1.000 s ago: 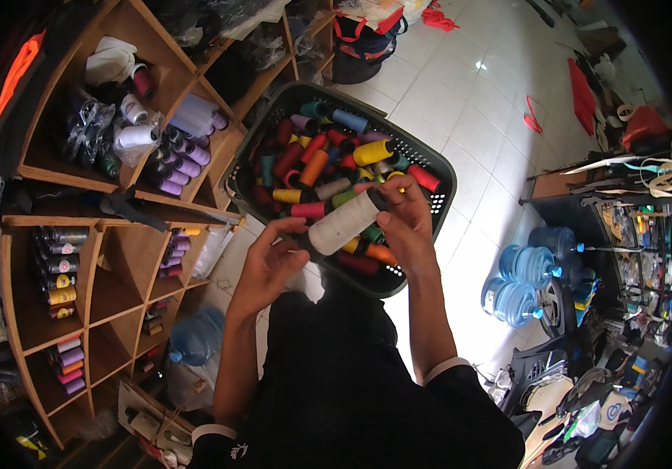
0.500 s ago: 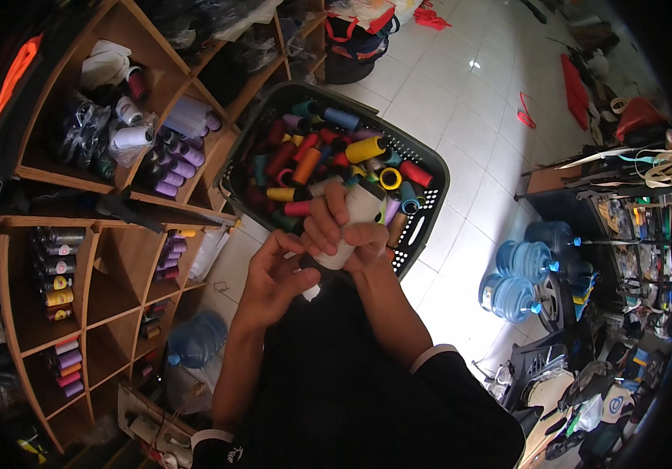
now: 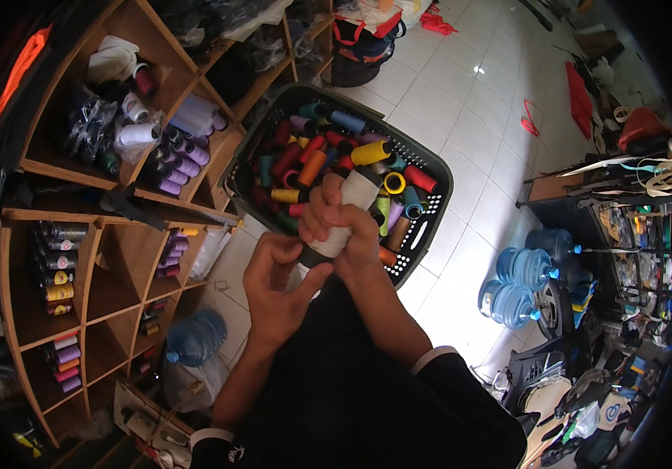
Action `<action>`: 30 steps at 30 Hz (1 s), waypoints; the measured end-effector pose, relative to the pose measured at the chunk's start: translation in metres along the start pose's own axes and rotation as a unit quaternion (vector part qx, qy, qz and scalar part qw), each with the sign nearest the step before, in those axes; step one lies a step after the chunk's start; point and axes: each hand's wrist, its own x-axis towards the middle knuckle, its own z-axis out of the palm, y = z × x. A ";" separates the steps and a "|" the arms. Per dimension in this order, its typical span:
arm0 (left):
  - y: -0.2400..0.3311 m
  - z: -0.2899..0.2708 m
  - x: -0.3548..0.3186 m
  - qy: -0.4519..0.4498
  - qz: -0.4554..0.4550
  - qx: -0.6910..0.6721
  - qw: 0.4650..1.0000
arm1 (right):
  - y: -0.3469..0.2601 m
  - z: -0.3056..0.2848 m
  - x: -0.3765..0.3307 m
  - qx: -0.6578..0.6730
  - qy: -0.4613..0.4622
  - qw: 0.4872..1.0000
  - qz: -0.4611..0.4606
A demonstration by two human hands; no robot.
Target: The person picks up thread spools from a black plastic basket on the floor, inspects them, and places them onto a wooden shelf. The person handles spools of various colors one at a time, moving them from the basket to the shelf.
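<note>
Head view: your right hand (image 3: 344,227) is wrapped tight around a white thread cone (image 3: 349,211), fingers covering its middle so only the top and the dark base show; the cone sits tilted over the near edge of the dark plastic basket (image 3: 430,227). Your left hand (image 3: 277,285) is cupped just below the cone's base, fingers curled narrow; can't tell if it pinches a thread end, too small to see. The basket is full of loose thread spools (image 3: 328,160), red, orange, yellow, teal, green, with its near corner hidden behind your hands. The wooden shelf unit (image 3: 101,227) on your left holds purple spools (image 3: 183,156) in one cubby and small cans (image 3: 58,262) in another; the lower cubbies are dark and hard to read. Blue water jugs (image 3: 519,285) stand on the tiled floor to the right.
</note>
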 end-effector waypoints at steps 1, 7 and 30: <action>-0.002 -0.001 -0.001 0.003 0.018 0.032 0.999 | 0.001 0.001 -0.001 -0.002 0.018 1.000 -0.005; 0.003 -0.018 0.003 0.007 -0.086 -0.146 0.986 | -0.004 0.004 -0.003 0.025 -0.048 0.998 -0.010; 0.002 -0.003 0.009 -0.011 0.078 0.141 0.987 | -0.007 0.006 0.005 -0.021 0.090 0.995 -0.045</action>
